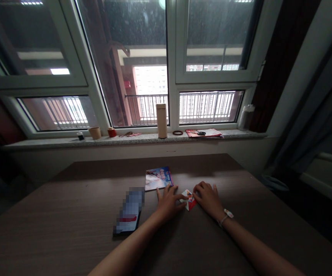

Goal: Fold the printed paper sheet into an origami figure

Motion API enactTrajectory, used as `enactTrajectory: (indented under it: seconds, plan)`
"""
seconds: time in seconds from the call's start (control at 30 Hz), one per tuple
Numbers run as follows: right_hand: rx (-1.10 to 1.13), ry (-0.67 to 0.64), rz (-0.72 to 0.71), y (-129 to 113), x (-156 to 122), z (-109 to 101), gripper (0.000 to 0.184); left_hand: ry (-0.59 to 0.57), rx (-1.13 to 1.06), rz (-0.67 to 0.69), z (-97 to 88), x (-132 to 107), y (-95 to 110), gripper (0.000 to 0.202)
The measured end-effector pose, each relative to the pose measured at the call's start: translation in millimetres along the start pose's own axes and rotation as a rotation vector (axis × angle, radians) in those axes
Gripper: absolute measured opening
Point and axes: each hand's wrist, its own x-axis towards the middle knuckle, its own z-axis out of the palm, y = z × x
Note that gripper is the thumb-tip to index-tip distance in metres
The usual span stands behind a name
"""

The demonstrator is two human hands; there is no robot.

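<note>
A small piece of printed paper (192, 203), white and red and turned like a diamond, lies on the table between my hands. My left hand (167, 203) rests with its fingers spread, the index fingertip pressing on the paper's left part. At the paper's right edge, my right hand (208, 199) is closed, with thumb and index finger together on the edge and the little finger sticking out. A bracelet (226, 216) circles the right wrist. Just beyond my left fingertips lies a blue and white printed booklet (158, 178). To the left of that hand a phone (130, 212) is propped at a slant.
The brown table (68, 211) reaches a windowsill (143, 140). On the sill stand a beige bottle (161, 120), a paper cup (95, 133), a red spool (112, 132), a dark ring (177, 132), papers with scissors (203, 133) and a clear bottle (246, 117).
</note>
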Motion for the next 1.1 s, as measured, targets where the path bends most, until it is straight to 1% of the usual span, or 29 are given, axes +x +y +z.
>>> enactTrajectory:
  seconds: [0.1,0.27,0.4,0.53,0.67,0.9,1.1]
  plan:
    - [0.036,-0.004,-0.003,3,0,1,0.017,-0.001,0.01,-0.005,-0.8,0,1,0.028]
    - [0.186,-0.053,0.039,7,0,-1,0.02,-0.008,0.016,-0.015,-2.7,-1,2,0.03]
    - [0.241,-0.054,0.015,7,-2,-4,0.021,-0.01,0.01,-0.011,-3.0,-1,2,0.029]
    - [0.211,-0.03,-0.015,3,-3,-5,0.019,0.002,0.015,-0.013,-1.6,-1,1,0.028]
    - [0.167,-0.017,0.019,-2,-4,-8,0.019,0.01,0.008,-0.004,-0.8,-1,1,0.027]
    - [0.148,-0.06,0.037,-7,-6,-13,0.016,0.014,0.0,-0.002,0.0,-1,-1,0.027]
    - [0.143,-0.106,0.035,-7,-9,-16,0.023,0.01,0.007,-0.005,2.7,0,-2,0.028]
